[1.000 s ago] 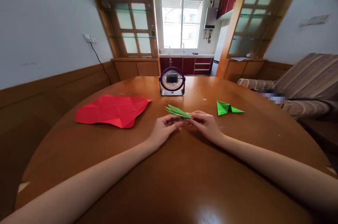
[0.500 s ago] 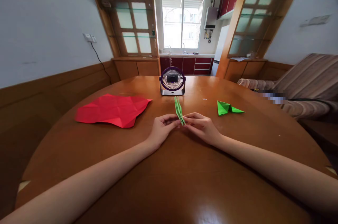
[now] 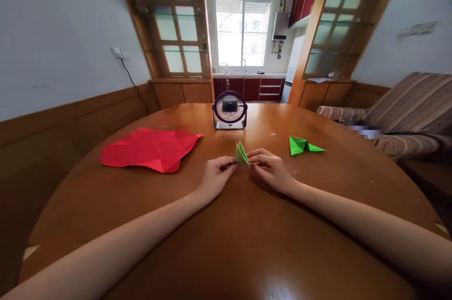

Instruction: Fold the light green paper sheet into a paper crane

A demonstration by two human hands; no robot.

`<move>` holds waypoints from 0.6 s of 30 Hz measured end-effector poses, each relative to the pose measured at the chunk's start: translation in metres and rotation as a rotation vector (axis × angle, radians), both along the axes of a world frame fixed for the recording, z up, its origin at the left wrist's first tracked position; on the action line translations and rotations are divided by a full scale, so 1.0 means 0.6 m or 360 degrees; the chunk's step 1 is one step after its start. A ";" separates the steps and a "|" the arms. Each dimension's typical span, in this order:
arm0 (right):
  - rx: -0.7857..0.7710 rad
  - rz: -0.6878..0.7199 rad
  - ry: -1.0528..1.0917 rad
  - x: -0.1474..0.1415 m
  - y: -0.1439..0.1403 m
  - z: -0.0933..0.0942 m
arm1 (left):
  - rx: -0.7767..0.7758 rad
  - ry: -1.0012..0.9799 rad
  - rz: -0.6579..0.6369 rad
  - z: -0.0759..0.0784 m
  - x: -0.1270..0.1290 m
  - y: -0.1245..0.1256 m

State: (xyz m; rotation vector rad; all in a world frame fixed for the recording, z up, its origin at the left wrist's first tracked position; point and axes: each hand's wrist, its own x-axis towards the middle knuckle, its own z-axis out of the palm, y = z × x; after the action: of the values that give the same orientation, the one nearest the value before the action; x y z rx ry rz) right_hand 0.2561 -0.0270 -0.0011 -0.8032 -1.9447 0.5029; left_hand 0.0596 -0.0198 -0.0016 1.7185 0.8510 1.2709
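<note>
Between my two hands, above the middle of the table, is a small piece of folded green paper (image 3: 242, 154) with its layers pointing up and slightly fanned. My left hand (image 3: 218, 175) pinches its left edge between thumb and fingers. On the other side, my right hand (image 3: 270, 168) grips the lower right corner with thumb and fingertips. A second folded green paper (image 3: 299, 145), bent into pointed flaps, lies to the right of my right hand. To the left, a creased red sheet of paper (image 3: 151, 149) is spread on the tabletop.
A small dark purple desk fan (image 3: 230, 108) stands just beyond my hands on the brown wooden table (image 3: 226, 243). A striped armchair (image 3: 406, 111) is at the right. Behind are glass-shelved cabinets (image 3: 180, 81) and a kitchen with a window.
The green paper has turned and sits lower between my fingers; it was a tall, narrow edge-on stack and now shows a wider, shorter face. The other papers and the fan stay put.
</note>
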 end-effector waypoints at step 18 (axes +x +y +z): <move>-0.0025 0.0155 0.0142 0.006 0.010 -0.009 | 0.1044 0.0670 0.0070 -0.002 -0.025 -0.001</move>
State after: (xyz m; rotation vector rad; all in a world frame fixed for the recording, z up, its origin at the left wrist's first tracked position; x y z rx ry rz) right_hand 0.2599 -0.0212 -0.0064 -0.6867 -1.9057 0.6027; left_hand 0.0449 -0.0204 -0.0027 2.5652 0.7463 1.3262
